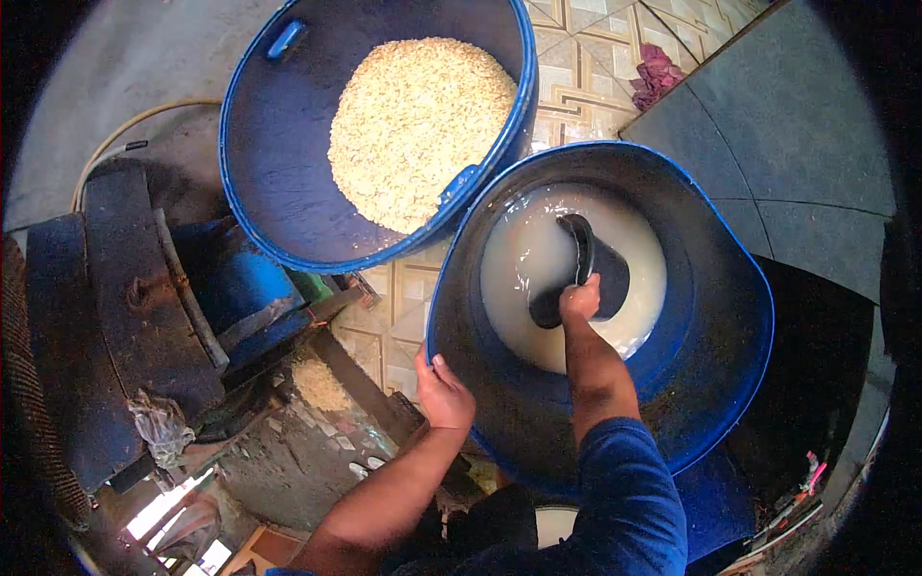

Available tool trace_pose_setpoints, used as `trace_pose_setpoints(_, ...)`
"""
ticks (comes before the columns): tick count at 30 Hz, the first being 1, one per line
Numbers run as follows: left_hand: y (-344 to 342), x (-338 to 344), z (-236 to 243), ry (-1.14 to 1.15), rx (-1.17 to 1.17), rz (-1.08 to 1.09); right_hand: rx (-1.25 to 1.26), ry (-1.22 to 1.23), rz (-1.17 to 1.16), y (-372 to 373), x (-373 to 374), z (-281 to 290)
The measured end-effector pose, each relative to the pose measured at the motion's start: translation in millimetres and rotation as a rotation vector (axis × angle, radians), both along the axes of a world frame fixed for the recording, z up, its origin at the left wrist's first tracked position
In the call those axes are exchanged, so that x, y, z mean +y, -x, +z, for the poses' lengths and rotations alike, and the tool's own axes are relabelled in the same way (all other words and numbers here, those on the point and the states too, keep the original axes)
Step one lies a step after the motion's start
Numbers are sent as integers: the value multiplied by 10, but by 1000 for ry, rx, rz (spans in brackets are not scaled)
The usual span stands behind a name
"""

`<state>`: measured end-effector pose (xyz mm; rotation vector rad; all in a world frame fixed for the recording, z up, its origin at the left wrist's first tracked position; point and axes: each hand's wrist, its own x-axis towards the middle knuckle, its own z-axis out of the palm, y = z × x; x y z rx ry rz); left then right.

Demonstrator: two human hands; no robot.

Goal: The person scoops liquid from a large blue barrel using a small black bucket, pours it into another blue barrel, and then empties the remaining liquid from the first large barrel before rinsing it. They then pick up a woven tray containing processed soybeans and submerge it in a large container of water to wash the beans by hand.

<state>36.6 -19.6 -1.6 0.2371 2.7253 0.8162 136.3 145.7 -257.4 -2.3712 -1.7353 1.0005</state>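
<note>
A large blue plastic barrel [706, 384], its top cut open, stands in front of me with cloudy whitish liquid [523, 254] in it. Inside, my right hand [580, 299] is closed on the rim of a small black bucket [607, 274], tilted and partly sunk in the liquid. How full the bucket is, I cannot tell. My left hand [446, 392] grips the barrel's near-left rim, thumb on the near side and some fingers hidden. Beyond, at the upper left, a second blue tub [279, 158] holds a heap of pale, grain-like bits [423, 125].
Dark, worn machinery [144, 288] with a blue inner part stands at the left, a thin hose [106, 144] behind it. Patterned tiles [576, 86] cover the floor between. A crumpled maroon cloth [657, 75] lies at the far right beside a grey slab [768, 144].
</note>
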Motion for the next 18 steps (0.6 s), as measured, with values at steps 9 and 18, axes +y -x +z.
trace_pose_setpoints(9, -85, 57, -112, -88, -37, -36, 821, 172, -395, -708, 132, -616)
trace_pose_setpoints(18, 28, -35, -10, -66, -22, 33, 1107, 465, -658, -1098, -287, 1182)
